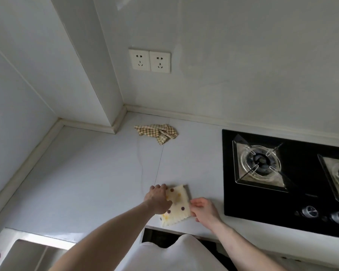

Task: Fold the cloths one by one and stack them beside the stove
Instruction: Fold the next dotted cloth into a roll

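A cream cloth with purple and yellow dots [179, 205] lies folded flat near the counter's front edge, left of the black stove [262, 202]. My left hand [158, 199] lies on the cloth's left side, fingers curled over its far left corner. My right hand [203, 210] pinches the cloth's right edge. A checked yellow-green cloth [158, 132] lies crumpled at the back of the counter, near the wall corner.
The pale counter [86, 173] runs from a sink [18, 251] at the lower left to the stove, which has two burners [259, 163] and knobs [309, 211]. Two wall sockets [149, 60] sit above the checked cloth.
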### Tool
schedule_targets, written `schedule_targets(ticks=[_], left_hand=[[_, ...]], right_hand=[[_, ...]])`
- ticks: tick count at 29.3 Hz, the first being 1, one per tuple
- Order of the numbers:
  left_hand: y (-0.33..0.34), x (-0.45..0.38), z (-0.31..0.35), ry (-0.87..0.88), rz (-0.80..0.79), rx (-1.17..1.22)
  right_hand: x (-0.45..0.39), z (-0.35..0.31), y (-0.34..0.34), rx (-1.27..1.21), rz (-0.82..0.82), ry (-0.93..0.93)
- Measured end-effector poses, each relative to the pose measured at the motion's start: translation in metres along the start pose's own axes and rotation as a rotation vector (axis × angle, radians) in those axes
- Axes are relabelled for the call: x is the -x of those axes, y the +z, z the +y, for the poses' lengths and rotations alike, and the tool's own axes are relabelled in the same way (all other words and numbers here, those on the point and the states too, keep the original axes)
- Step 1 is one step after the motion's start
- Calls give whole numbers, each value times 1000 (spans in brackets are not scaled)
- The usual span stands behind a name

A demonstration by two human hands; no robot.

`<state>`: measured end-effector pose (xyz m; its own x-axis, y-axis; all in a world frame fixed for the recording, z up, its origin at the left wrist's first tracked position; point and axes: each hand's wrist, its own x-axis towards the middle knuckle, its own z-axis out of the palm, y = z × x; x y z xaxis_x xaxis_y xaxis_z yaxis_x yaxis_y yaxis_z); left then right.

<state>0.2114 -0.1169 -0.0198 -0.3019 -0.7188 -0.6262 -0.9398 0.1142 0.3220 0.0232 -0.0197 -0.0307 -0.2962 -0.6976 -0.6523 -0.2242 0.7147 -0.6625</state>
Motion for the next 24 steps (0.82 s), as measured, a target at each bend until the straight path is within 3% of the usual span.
schedule_targets(ticks=[4,10,17,24], left_hand=[[5,-1,-5,-16,19,-30],[3,9,-7,96,138,74],[-7,21,5,111,94,221],[-1,27,-3,189,285,224]], right_hand=[[-4,5,0,20,1,-10],[-4,-20,-7,144,19,-154],[-16,-44,-4,220,-56,-239],[-4,-47,-6,347,32,-330]])
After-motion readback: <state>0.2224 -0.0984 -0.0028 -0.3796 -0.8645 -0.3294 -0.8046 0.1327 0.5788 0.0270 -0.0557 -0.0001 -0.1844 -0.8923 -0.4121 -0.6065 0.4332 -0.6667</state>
